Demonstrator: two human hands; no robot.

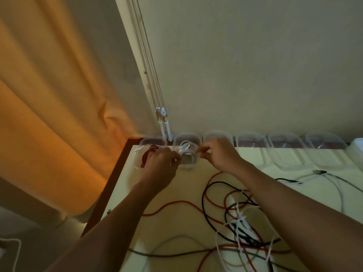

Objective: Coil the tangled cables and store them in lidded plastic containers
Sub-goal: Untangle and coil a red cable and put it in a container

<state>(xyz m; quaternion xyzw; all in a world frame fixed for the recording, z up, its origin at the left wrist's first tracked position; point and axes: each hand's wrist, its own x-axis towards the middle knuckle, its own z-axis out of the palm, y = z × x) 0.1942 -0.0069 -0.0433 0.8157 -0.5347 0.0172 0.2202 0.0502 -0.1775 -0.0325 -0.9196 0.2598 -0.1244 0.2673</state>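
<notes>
Tangled cables (235, 222) wait; our left hand (161, 163) and right hand (220, 152) pinch a white coil (187, 151) into its container (186, 165), probably lidding next.

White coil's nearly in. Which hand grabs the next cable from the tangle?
Probably right. The right hand and left hand both pinch the white coil, but the tangle lies under the right forearm, farther from the left.
</notes>
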